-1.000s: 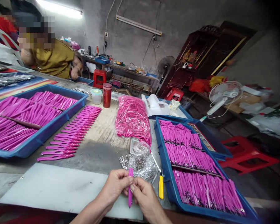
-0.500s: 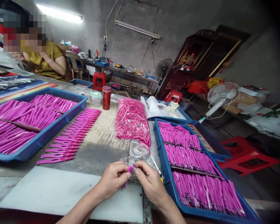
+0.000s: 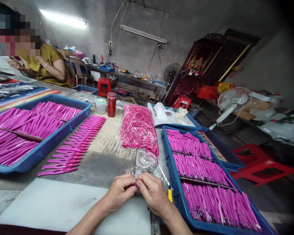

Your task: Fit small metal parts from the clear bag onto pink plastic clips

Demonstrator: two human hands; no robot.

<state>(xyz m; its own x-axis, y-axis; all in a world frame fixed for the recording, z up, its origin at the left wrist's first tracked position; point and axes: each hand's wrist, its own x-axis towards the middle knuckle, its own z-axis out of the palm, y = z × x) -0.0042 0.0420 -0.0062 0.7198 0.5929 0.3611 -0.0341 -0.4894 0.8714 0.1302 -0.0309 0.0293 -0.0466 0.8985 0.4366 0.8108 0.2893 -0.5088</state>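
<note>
My left hand [image 3: 122, 191] and my right hand [image 3: 153, 192] meet over the front of the table, fingertips touching. Both are closed in a pinch on a small magenta plastic piece [image 3: 135, 184], nearly all of it hidden by the fingers. Just beyond them lies a crumpled clear plastic bag [image 3: 148, 161], with a pile of tiny metal parts [image 3: 131, 170] beside it. A screwdriver-like tool with a yellow handle [image 3: 170, 195] is to the right of my right hand. Under my forearms is a white board [image 3: 63, 199]. A row of slim magenta pieces [image 3: 72, 147] lies at the left.
A blue tray [image 3: 171, 169] of magenta pieces stands close at right, another blue tray [image 3: 42, 148] at left. Behind my hands are a bag of pink parts [image 3: 139, 127], a red tumbler [image 3: 111, 105] and a lidded tub [image 3: 101, 106]. A co-worker [image 3: 51, 65] sits at far left.
My hands have drawn together, and the right fingers now cover most of the magenta piece that showed between them before. The view has shifted slightly, and the yellow handle shows more.
</note>
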